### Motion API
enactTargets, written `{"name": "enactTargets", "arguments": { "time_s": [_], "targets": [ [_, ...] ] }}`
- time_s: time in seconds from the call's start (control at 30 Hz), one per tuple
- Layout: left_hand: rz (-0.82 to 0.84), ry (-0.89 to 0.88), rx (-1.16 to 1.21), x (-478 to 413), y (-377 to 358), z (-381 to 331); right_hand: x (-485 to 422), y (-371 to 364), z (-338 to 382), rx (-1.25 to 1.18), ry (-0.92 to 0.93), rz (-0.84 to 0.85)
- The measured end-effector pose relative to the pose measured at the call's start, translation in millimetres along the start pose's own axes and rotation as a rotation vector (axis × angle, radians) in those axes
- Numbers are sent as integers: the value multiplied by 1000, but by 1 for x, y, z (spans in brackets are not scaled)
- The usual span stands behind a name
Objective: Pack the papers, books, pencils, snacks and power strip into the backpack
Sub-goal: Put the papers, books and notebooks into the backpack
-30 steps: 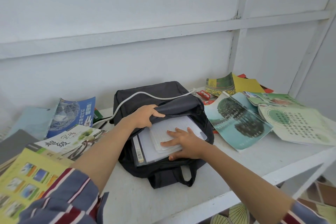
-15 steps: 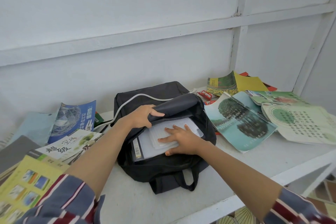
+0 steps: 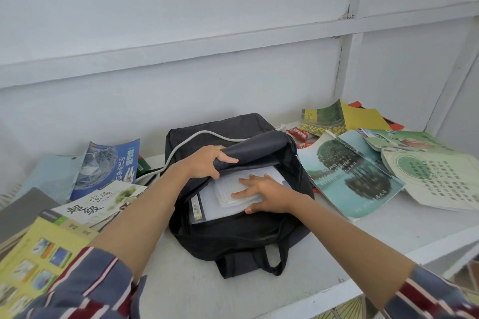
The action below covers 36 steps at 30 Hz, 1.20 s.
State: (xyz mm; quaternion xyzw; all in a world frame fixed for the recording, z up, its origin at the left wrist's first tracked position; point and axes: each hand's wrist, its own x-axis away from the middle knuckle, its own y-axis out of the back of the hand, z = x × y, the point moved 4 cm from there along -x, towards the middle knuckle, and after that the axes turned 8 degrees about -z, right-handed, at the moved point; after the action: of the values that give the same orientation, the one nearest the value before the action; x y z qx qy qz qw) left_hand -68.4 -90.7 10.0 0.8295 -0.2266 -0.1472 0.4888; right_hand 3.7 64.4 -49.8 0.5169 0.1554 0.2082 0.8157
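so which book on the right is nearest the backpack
The teal tree-cover book, right beside the backpack; the yellow book and pale green book lie farther off.

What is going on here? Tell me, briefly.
A person is packing a black backpack on a white table. The left hand grips the flap and holds it up. The right hand presses flat on a stack of papers lying partly inside the opening. Several books on either side, a red snack packet and a white cable draped over the bag are not yet packed.
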Motion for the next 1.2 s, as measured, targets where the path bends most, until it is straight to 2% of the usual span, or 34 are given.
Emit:
{"name": "enactTargets", "arguments": {
  "time_s": [0.8,1.07,1.2],
  "targets": [
    [24,32,-25,4,4,-8,-9,4,-14,76,20,49],
    [31,45,-62,8,-3,-10,-2,10,-11,-26,21,7],
    [50,45,-49,9,-8,-9,10,29,-8,-258,-39,-39]
  ]
}}
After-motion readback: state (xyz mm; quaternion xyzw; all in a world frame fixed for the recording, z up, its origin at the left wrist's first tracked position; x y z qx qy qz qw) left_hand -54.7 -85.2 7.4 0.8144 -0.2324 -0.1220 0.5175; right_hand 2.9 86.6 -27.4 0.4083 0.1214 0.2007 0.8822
